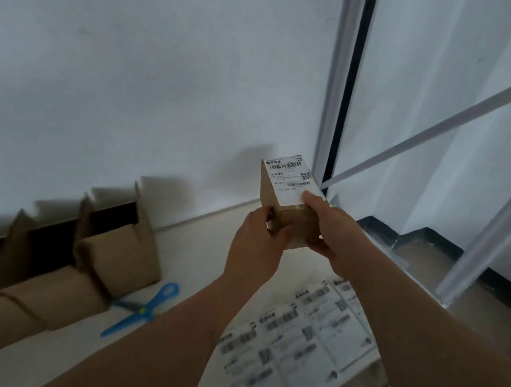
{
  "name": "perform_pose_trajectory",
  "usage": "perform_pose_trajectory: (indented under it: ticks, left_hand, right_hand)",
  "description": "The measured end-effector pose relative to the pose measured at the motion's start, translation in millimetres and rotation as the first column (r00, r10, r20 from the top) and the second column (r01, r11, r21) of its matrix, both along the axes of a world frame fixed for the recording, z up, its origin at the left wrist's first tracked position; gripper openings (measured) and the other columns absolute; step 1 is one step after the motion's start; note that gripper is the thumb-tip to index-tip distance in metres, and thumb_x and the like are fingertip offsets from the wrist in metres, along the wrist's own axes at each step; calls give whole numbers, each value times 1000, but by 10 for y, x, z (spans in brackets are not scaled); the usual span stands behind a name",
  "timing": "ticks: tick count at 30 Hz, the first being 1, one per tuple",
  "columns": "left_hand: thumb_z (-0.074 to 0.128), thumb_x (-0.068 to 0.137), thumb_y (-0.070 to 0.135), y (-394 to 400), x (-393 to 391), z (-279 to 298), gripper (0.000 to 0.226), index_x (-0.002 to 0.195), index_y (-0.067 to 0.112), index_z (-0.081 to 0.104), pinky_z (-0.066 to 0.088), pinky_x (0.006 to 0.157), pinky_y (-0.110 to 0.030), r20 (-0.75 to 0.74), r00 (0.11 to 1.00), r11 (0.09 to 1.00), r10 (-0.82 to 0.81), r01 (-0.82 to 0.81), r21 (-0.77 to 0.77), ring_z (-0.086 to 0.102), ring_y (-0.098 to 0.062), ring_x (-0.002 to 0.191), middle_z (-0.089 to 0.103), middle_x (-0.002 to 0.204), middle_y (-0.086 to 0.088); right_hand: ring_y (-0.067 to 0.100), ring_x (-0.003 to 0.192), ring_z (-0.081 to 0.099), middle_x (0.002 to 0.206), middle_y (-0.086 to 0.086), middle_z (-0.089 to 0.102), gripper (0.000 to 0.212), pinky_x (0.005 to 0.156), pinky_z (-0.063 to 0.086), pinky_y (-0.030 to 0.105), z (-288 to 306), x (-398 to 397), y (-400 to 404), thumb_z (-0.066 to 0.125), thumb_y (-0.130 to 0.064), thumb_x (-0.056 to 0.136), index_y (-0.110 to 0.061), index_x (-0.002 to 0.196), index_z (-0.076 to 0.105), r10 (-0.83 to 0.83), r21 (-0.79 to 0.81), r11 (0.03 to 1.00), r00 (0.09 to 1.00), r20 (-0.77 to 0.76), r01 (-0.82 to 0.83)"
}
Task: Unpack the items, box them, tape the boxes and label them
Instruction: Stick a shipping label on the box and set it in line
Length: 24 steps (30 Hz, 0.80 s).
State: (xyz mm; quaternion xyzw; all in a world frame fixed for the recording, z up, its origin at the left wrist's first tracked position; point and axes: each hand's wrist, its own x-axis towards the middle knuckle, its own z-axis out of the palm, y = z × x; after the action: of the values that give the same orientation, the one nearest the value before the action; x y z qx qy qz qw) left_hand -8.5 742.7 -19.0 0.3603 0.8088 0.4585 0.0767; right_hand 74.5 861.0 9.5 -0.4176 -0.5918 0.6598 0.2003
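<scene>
Box (281,208), small and brown, is being held up over the far part of the table (205,244), gripped at its near end by both hands: left hand (255,246) curled round its left side, right hand (329,228) round its right, thumb being pressed on the label (293,179) stuck to its top. Open boxes (117,252) are being seen at left, scissors (146,307) beside them, label sheets (296,337) near right
</scene>
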Motion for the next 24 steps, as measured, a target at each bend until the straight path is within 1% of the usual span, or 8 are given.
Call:
perform_pose_trajectory:
  ticks: [3,8,10,14,16,18,22,24]
  left_hand:
    - [59,92,37,510,-98,-221,42,130,22,51,43,77,-23,42,999,1000,-8,8,3,60,-15,101,57,124,4]
    - [60,92,39,1070,-307,-641,46,131,18,50,40,78,-24,16,1000,999,-22,22,-35,59,-19,102,56,123,-1]
    - [59,93,39,1219,-382,-751,45,131,15,51,38,78,-24,-3,1000,999,-17,17,-43,58,-20,101,56,122,-3]
    - [59,94,34,1446,-481,-862,36,122,12,55,43,80,-29,-37,999,999,-4,2,-36,58,-21,100,60,115,-7]
    - [60,93,32,1537,-517,-856,34,119,11,55,42,79,-29,-26,1000,999,1,-2,-34,58,-22,100,62,112,-7]
    - [60,93,30,1615,-550,-836,32,119,11,56,40,78,-28,-37,999,999,-4,2,-47,58,-23,101,63,112,-8]
    - [60,94,30,1742,-562,-806,34,120,10,55,41,80,-29,-68,997,995,-40,34,-92,57,-26,106,63,115,-9]
    - [61,94,31,1774,-555,-784,35,120,9,55,38,78,-27,-65,997,993,-47,39,-112,56,-26,108,62,117,-9]
  right_hand:
    - [19,100,67,107,-1,71,41,88,58,41,-192,-111,479,68,-55,81,-24,108,62,-28,-8,1000,1000,-7,28]
    - [21,101,65,109,2,69,57,92,56,41,-537,-326,994,67,-59,80,-16,116,60,-49,2,999,998,40,49]
    - [20,103,61,111,1,64,67,93,52,37,-601,-407,1115,63,-65,81,-10,118,57,-78,57,996,995,68,75]
    - [23,102,55,117,4,58,77,85,50,37,-642,-493,1292,50,-75,82,-15,130,53,-157,197,972,977,143,128]
    - [21,88,57,105,2,60,74,71,51,34,-665,-531,1355,49,-79,80,-17,121,57,-161,169,976,977,139,136]
    - [19,75,55,92,2,59,68,64,50,31,-666,-579,1381,50,-77,81,-16,108,60,-172,134,979,979,109,157]
    - [20,69,58,90,4,63,62,77,59,40,-661,-643,1464,48,-74,85,-15,97,62,-223,126,969,972,69,213]
    - [20,69,59,92,5,64,61,76,59,40,-670,-639,1489,47,-74,86,-15,94,62,-230,141,965,971,63,219]
